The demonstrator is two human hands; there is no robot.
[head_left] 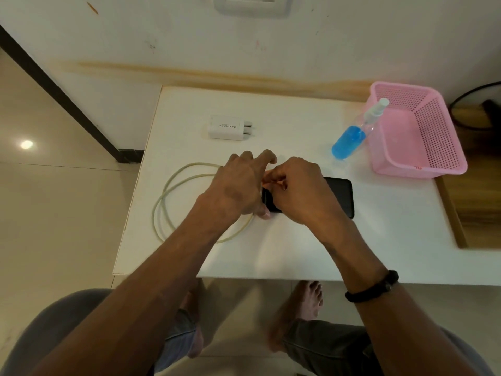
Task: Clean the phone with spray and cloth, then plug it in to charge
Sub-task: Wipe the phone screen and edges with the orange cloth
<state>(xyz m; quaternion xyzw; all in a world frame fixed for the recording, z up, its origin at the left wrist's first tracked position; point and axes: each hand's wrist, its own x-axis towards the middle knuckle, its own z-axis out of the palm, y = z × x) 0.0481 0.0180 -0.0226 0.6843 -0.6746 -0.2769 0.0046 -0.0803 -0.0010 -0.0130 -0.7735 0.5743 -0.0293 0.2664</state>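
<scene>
A black phone (340, 195) lies flat on the white table (298, 248), with its left end under both hands. My left hand (238, 188) covers that end; its thumb presses the phone's near left corner and its fingers are spread above. My right hand (295, 191) rests over the phone, fingertips pinched at the left end on something small that looks like the cable's plug, mostly hidden. The pale charging cable (173, 202) lies coiled to the left and runs under my left hand. A white charger adapter (227, 127) lies farther back. No cloth is visible.
A spray bottle (351, 139) of blue liquid leans against a pink mesh basket (423, 147) at the back right. A wall socket plate (252, 5) sits above the table. A wooden surface (477, 202) adjoins on the right. My knees and bare feet show below the table edge.
</scene>
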